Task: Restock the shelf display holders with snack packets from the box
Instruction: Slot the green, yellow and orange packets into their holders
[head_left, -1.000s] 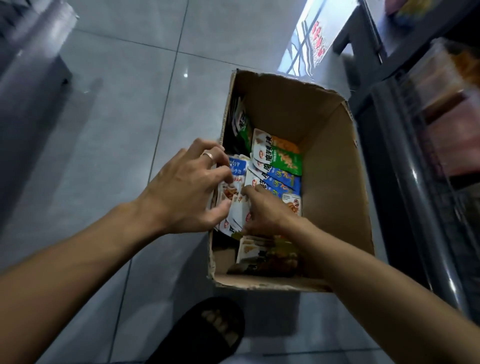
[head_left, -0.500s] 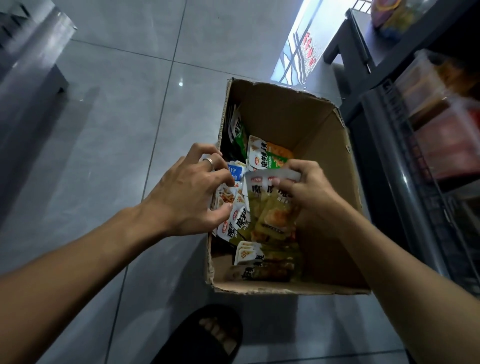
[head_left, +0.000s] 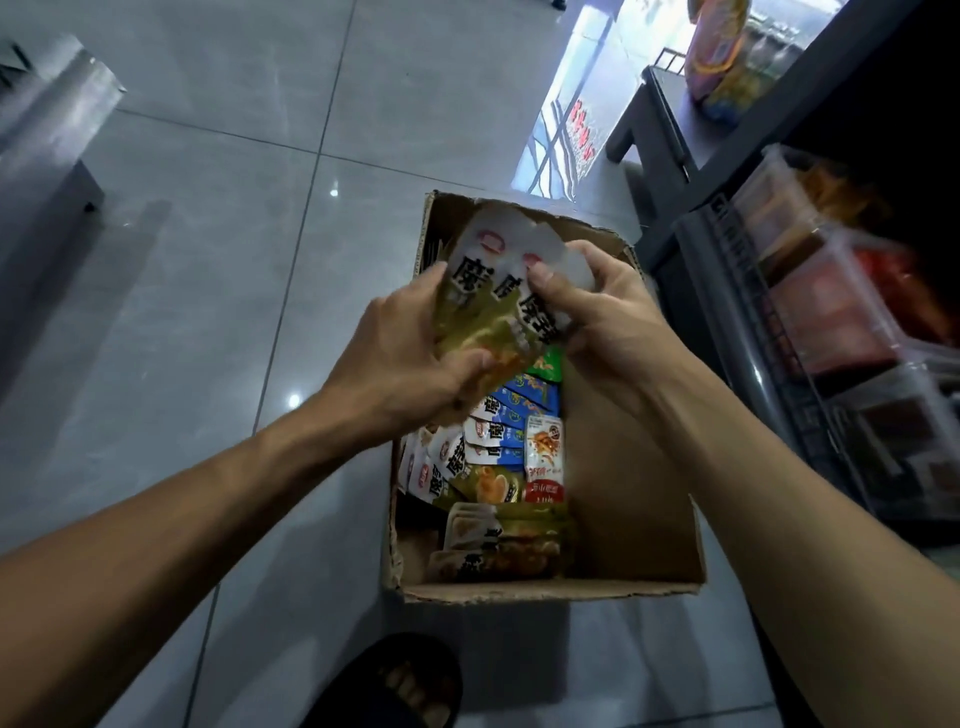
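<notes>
An open cardboard box (head_left: 634, 525) stands on the tiled floor with snack packets (head_left: 498, 467) piled along its left side: blue, green, red-white and olive ones. Above the box both hands hold a bunch of olive-and-white snack packets (head_left: 493, 301). My left hand (head_left: 410, 364) grips the bunch from the left and below. My right hand (head_left: 597, 317) pinches its upper right part, thumb on the front. The clear display holders (head_left: 831, 312) sit on the shelf at the right, blurred, with red and orange contents.
A dark wire shelf unit (head_left: 737, 322) runs down the right edge, close to the box. A black slipper (head_left: 395, 680) is at the bottom centre. A grey metal fixture (head_left: 47, 130) stands at the upper left. Grey floor tiles spread to the left of the box.
My right hand lifted the olive packets up out of the box. My left hand left the packets in the box and came up to grip the bunch too.
</notes>
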